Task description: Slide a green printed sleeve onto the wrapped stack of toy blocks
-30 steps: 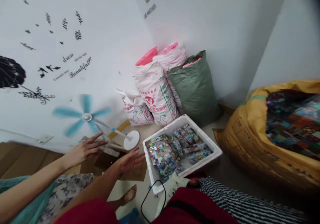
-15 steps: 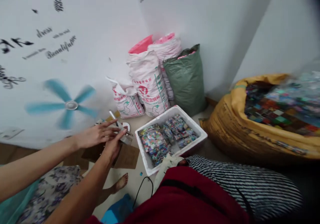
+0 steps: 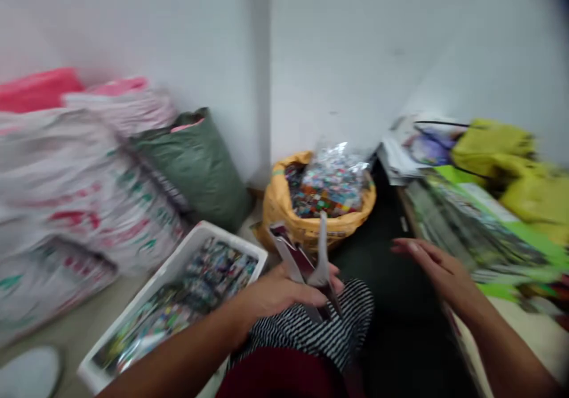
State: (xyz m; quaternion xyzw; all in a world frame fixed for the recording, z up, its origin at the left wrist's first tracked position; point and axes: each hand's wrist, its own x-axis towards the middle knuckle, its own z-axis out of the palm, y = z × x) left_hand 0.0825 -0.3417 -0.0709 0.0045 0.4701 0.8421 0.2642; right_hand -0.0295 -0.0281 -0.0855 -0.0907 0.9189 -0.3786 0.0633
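My left hand (image 3: pixel 291 291) is closed around a shiny silver metal tool (image 3: pixel 293 255) with two long arms that stand apart, one of them flat and showing a dark red surface. Motion blur hides its exact kind. The hand is above my striped trouser leg, just in front of a yellow woven sack (image 3: pixel 271 208) full of small coloured tiles. Away to the right, my right hand (image 3: pixel 444 270) holds nothing, its fingers loosely stretched beside a stack of printed green sheets (image 3: pixel 484 232). Left of my left hand is a white foam box (image 3: pixel 155 273) with bagged mosaic pieces in it.
A clear bag of coloured tiles (image 3: pixel 335 175) lies on top of the yellow sack. White printed sacks (image 3: pixel 89 190) and a dark green sack (image 3: pixel 200 172) stand along the wall at left. Yellow plastic bags (image 3: pixel 502 149) lie on the right, behind the green sheets.
The view has swung right, away from the fan and another person's leg. Two hands were together at the silver tool on the left; now my left hand alone holds it, and my right is apart.
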